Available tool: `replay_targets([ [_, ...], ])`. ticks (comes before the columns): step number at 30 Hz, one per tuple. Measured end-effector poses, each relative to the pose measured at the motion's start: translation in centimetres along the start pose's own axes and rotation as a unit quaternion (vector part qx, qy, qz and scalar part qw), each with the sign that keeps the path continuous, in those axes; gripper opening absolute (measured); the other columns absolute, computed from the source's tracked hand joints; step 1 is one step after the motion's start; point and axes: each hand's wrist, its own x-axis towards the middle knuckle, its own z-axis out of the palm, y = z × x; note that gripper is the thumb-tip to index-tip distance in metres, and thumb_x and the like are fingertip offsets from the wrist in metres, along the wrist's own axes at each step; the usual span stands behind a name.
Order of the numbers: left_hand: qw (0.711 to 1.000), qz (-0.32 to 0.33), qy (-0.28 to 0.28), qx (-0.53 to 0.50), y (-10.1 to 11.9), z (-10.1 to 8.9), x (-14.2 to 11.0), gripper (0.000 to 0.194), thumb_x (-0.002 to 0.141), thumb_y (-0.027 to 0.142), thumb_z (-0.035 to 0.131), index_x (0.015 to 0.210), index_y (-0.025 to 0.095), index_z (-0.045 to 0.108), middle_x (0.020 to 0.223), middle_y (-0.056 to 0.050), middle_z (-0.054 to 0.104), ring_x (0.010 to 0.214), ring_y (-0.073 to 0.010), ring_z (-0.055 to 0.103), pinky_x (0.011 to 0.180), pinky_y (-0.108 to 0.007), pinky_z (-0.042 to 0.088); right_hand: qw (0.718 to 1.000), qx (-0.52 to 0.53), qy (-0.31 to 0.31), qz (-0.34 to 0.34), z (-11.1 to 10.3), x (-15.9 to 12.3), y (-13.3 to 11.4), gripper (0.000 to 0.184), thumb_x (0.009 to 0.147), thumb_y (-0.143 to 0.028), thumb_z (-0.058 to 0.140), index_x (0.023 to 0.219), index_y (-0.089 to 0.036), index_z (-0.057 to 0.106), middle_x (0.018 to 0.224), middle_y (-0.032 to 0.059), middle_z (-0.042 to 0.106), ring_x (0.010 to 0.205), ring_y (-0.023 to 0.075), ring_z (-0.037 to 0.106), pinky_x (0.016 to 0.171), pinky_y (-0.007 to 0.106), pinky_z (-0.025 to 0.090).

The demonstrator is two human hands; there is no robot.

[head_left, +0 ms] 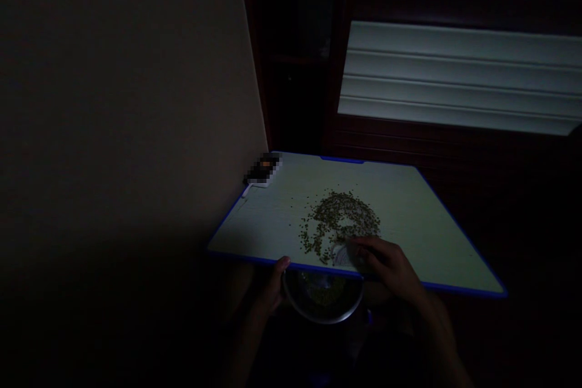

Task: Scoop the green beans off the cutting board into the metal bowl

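Left hand [273, 288] gripped steel bowl [322, 314] under blue-edged board's [404, 236] near edge; right hand [386, 267] lay curled beside grains [341, 215] on board, grip unclear.

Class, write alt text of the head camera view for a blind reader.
A right hand reaches over small brownish grains scattered on a blue-edged pale board, while a left hand holds the rim of a steel bowl below the board's near edge.

Your left hand [274, 288] grips a steel bowl [322, 294] under the board's edge. Your right hand [386, 267] sits right by the scattered grains [341, 218] on a blue-edged white board [409, 242].
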Motion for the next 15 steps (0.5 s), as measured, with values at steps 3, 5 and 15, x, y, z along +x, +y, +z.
replay_targets([
  [3,1.000,-0.015,0.008,0.000,0.10,0.16,-0.12,0.055,0.079,0.033,0.063,0.129,0.013,0.054,0.111,-0.015,0.070,0.108,-0.0317,0.062,0.094,-0.045,0.048,1.000,0.000,-0.005,0.001,-0.02,-0.03,-0.21,0.029,0.093,-0.031,0.050,0.116,-0.028,0.066,0.113,0.0045,0.070,0.102,0.0225,0.064,0.088,0.042,0.051],
  [5,1.000,-0.022,0.003,0.003,0.07,0.10,-0.12,0.056,0.080,0.034,0.062,0.130,0.012,0.054,0.109,-0.015,0.070,0.107,-0.0319,0.063,0.093,-0.046,0.048,1.000,0.002,-0.009,-0.003,-0.02,-0.01,-0.19,0.029,0.093,-0.032,0.050,0.117,-0.029,0.066,0.113,0.0044,0.070,0.102,0.0223,0.064,0.088,0.042,0.051],
  [15,1.000,-0.018,-0.006,-0.013,0.13,0.41,-0.23,0.058,0.081,0.030,0.061,0.134,0.010,0.049,0.111,-0.015,0.070,0.107,-0.0293,0.064,0.095,-0.044,0.048,1.000,0.003,-0.015,-0.014,-0.13,-0.08,0.24,0.029,0.093,-0.032,0.049,0.115,-0.027,0.067,0.110,0.0053,0.071,0.100,0.0230,0.065,0.086,0.038,0.051],
])
